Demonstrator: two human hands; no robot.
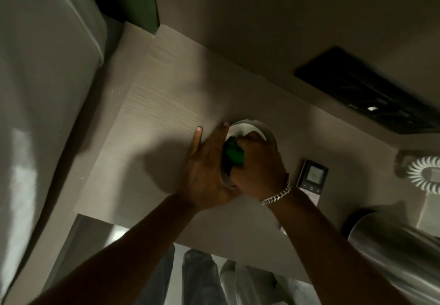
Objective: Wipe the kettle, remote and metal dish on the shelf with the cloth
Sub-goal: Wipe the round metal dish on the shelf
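Metal dish (267, 133) sits on the pale wood-grain shelf (152, 114), roughly in the middle of our view, and both hands are on it. We see only its far rim and part of its bright inner surface; the rest lies under the hands.

Our left hand (204, 173) rests against the near left side of the dish, fingers stretched forward along the shelf with the fingertips (198, 129) flat on the wood just beside the rim. We cannot tell how far its grip closes round the dish, as the palm side is hidden.

Our right hand (258, 169) is curled over the dish from the right, its grip closed on a bunched green cloth (234, 153) that presses down inside the bowl. A silver chain bracelet (277, 194) circles that wrist.

To the right of the dish, near but apart from it, lies the remote (312, 177), a flat grey handset with a small dark screen. Further right, at the frame's edge, the brushed steel kettle (390, 254) stands on the same surface, blurred and only partly in view. Behind it we make out a white ribbed round object (423, 173). A dark panel (364, 95) is set in the wall above the shelf.
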